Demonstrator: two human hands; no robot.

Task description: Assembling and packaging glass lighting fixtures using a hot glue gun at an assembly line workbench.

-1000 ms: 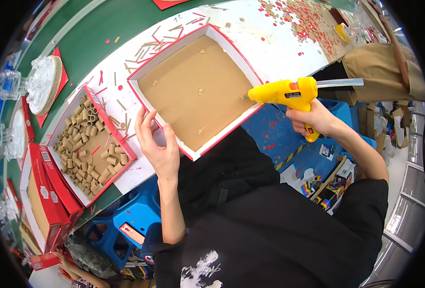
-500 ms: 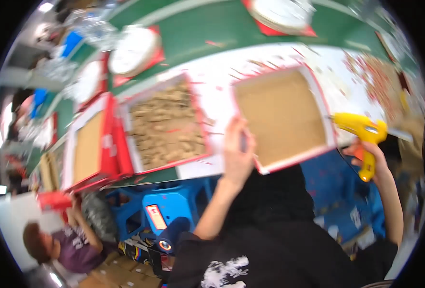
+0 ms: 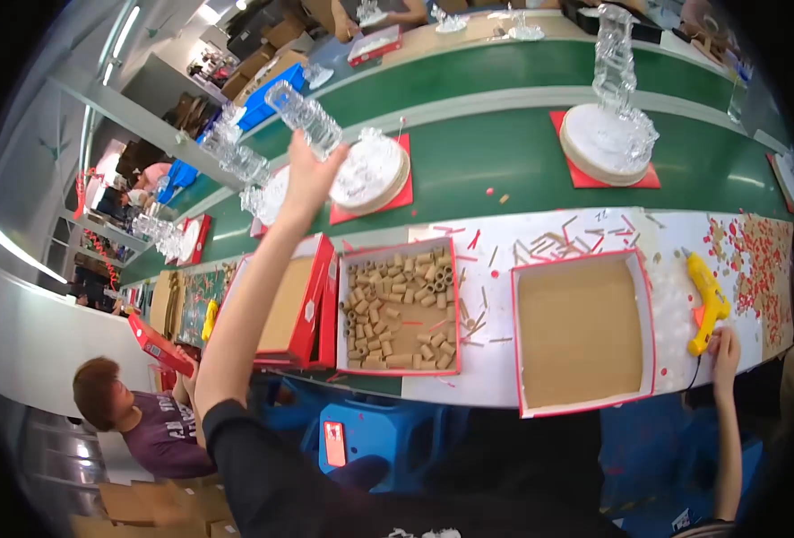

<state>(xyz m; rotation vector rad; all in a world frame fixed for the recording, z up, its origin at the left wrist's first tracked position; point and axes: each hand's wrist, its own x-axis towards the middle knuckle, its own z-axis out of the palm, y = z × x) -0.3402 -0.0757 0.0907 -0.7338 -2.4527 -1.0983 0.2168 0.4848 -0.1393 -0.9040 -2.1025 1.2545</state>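
Observation:
My left hand (image 3: 315,175) reaches out to the far left, thumb and fingers closed round the lower part of a clear plastic column (image 3: 303,117). Beside that hand lies a white round base (image 3: 370,175) on a red square sheet. Over on the right, a yellow glue gun (image 3: 706,296) rests on the white work surface. My right hand (image 3: 726,359) is just beside the end of its handle, fingers stretched out and not wrapped round it. Between my arms, a shallow red-edged box (image 3: 581,336) with a bare brown bottom sits at the table's near edge.
A box lid of short cardboard tubes (image 3: 397,305) stands left of centre, next to stacked red boxes (image 3: 312,305). Red and brown bits (image 3: 751,278) are scattered at right. Another white base (image 3: 608,143) with clear plastic stands farther back. At left, a person (image 3: 151,421) holds a red box.
My right hand has let go of the glue gun, which now lies on the table. My left hand has left the shallow box's edge and reached far left to the clear plastic column.

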